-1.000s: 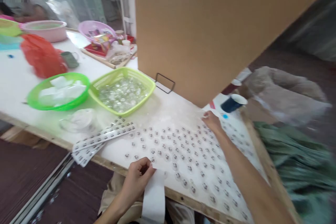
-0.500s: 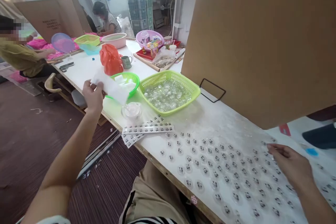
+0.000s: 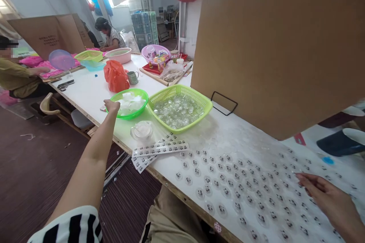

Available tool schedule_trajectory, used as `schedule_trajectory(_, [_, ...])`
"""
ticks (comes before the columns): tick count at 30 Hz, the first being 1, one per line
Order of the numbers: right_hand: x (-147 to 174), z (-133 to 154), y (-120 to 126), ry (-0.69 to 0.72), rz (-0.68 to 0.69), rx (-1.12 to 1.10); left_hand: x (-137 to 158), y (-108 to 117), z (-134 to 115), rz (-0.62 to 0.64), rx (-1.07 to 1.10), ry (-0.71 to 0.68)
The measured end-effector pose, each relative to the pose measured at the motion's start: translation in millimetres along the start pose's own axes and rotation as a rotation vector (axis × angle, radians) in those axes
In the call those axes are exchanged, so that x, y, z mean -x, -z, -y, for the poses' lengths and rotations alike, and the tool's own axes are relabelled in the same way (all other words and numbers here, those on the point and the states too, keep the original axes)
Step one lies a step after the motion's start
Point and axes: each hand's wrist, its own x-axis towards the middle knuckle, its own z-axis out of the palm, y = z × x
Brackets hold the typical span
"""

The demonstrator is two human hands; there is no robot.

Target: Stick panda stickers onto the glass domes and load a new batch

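Note:
My left hand is at the left rim of a round green bowl with white paper pieces in it. Its fingers look loosely bent and apart, and no paper sheet shows in them. On the right, my right hand pinches thumb and fingers together low over the table; what sits between the fingertips is too small to make out. Below and left of it lie many clear round discs with black-and-white panda pictures. Strips of panda stickers overlap at the table's front edge.
A yellow-green basket of clear round pieces stands mid-table beside a clear round container. Behind are an orange bag and a mug. A large cardboard sheet walls off the right. Two people sit farther back left.
My left hand has moved down to the green bowl, and the white sheet it held is no longer in it. My right hand stays pinched over the discs. The view has tilted slightly upward.

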Motion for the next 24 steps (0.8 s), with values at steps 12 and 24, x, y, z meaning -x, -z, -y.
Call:
schedule_trajectory(12, [35,54,-48,0.165,0.101,-0.089,203,36,46,0.491,0.039,-1.279])
schedule_trajectory(24, [58,40,-74,0.264,0.274,-0.218,219,-8,95,0.886,-0.525,-1.033])
